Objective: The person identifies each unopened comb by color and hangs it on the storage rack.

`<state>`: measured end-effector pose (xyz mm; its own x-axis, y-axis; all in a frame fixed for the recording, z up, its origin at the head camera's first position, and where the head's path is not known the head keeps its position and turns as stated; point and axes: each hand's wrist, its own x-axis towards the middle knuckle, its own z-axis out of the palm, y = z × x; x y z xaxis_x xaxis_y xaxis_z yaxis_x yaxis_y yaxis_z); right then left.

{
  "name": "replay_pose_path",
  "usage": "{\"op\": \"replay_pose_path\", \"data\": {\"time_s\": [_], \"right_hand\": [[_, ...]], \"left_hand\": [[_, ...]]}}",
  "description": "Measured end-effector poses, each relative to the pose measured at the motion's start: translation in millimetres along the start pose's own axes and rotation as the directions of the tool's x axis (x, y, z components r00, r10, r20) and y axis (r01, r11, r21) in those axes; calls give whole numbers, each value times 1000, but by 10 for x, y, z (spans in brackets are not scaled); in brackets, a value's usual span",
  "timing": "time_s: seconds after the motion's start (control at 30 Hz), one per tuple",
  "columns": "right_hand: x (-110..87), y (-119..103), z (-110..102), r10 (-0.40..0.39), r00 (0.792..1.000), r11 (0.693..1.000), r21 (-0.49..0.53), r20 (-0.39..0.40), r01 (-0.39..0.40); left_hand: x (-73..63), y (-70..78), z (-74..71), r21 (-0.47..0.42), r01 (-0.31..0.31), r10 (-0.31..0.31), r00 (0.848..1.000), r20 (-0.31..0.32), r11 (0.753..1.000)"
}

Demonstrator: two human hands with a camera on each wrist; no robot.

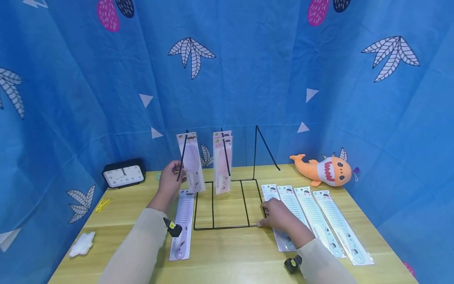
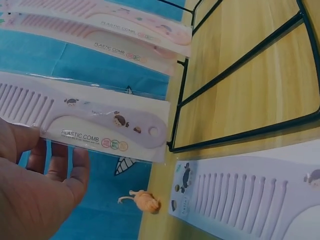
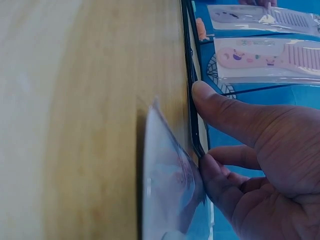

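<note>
My left hand pinches the edge of a packaged purple comb, which hangs from the left hook of a black wire rack. Two packaged pink combs hang one before the other on the middle hook. With thumb and fingers my right hand holds the rack's base near its front right corner; the right wrist view shows them on the dark bar. The right hook bears no comb. Another purple comb lies in its pack on the table, left of the rack.
Several packaged blue combs lie side by side right of the rack, the nearest partly under my right hand. An orange shark toy sits at the back right. On the left are a clock, a yellow clip and a white star-shaped piece.
</note>
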<state>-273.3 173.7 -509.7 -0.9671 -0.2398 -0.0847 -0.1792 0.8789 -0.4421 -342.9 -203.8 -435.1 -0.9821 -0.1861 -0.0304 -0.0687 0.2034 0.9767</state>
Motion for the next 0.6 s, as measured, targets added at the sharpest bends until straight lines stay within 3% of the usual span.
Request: {"op": "replay_pose_path", "data": {"time_s": [0.3,0.6], "right_hand": [[-8,-24,-23,1,1000,1000,8,7,-1],[-19,-21,-26,6,1000,1000,-5,11,-6]], "left_hand": [[60,-33,-14,18,-29,29,1000,11,999],[89,-92,-15,25,-58,59,998,-17,998]]}}
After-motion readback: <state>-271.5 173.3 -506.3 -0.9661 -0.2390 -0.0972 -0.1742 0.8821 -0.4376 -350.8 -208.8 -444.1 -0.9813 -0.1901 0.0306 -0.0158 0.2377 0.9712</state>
